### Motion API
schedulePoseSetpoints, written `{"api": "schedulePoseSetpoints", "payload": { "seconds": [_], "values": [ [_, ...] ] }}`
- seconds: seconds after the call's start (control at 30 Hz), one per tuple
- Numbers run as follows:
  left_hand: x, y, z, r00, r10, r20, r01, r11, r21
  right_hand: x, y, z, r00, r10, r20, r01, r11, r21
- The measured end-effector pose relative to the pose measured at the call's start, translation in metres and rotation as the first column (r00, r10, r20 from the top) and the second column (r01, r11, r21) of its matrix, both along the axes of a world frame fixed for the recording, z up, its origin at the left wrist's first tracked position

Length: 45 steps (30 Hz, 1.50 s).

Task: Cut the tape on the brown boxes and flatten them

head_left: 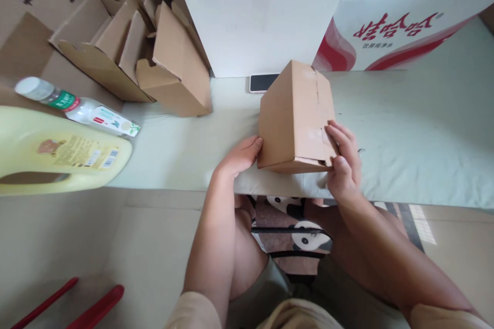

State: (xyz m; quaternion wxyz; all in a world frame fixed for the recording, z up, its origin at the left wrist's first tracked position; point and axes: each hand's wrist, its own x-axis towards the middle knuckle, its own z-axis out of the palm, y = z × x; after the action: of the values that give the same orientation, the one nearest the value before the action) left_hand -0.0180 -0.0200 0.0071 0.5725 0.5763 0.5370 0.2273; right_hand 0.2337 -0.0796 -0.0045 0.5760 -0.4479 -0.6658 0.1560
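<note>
The box (295, 115) stands at the near edge of the pale green table (405, 139), its long axis running away from the person, its seamed face up. The left hand (239, 157) lies flat against its left side, and the right hand (343, 159) has its grip pressed on the near right corner. Beyond the hands lie a phone (262, 83) and white cartons (258, 25); folded cardboard (154, 56) and bottles (77, 108) sit well to the left.

Single head-worn camera looks forward and steeply down from above the seated person's lap, close over the near edge of the table (405, 164), taking in both forearms, the stacked cartons (266, 25) at the far side, and floor below.
</note>
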Motion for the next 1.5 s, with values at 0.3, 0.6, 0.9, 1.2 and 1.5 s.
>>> {"api": "schedulePoseSetpoints", "payload": {
  "seconds": [0.3,0.6,0.9,1.2,1.5],
  "values": [
    [-0.001,0.004,0.004,0.990,-0.059,-0.128,0.074,0.990,0.116,-0.003,0.000,0.009,0.997,0.041,0.073,-0.040,0.999,-0.014],
    [0.005,0.002,0.013,0.966,-0.049,-0.253,0.084,0.988,0.132,-0.003,0.001,0.006,0.997,0.046,0.068,-0.046,0.999,0.000],
    [0.006,0.000,0.018,0.963,-0.031,-0.267,0.069,0.988,0.135,-0.003,0.001,0.006,0.996,0.048,0.073,-0.048,0.999,-0.010],
    [0.006,-0.001,0.019,0.967,-0.022,-0.255,0.057,0.989,0.135,-0.004,0.001,0.004,0.996,0.044,0.074,-0.044,0.999,0.000],
    [0.005,-0.002,0.022,0.962,-0.015,-0.272,0.051,0.991,0.124,-0.004,0.000,0.002,0.997,0.040,0.072,-0.039,0.999,-0.014]
  ]
}}
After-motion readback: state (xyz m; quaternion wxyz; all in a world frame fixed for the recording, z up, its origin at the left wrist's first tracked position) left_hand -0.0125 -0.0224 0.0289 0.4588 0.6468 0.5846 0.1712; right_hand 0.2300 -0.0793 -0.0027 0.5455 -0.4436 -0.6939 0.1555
